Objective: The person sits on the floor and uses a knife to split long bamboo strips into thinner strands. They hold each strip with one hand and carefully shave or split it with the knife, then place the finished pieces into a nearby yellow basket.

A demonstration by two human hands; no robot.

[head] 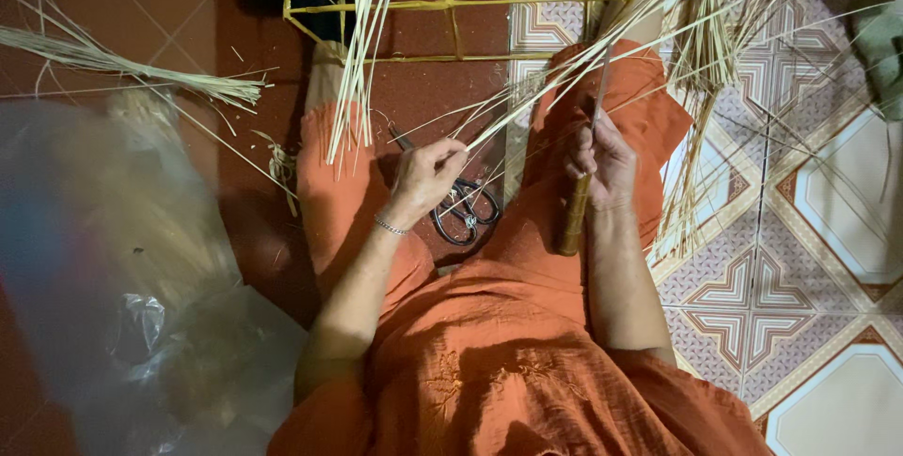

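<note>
Near the middle of the frame, the left hand [425,177] had its fingers pinched together on a thin pale strip [527,103] that ran up toward the upper right. Just right of centre, the right hand [602,163] was clamped around a knife with a wooden handle [572,216], blade pointing up. Black scissors [463,214] lay between the knees on the floor.

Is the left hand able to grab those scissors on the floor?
Probably yes: the scissors lie just beside the left hand with nothing on top, but its fingers are pinching a thin strip.
</note>
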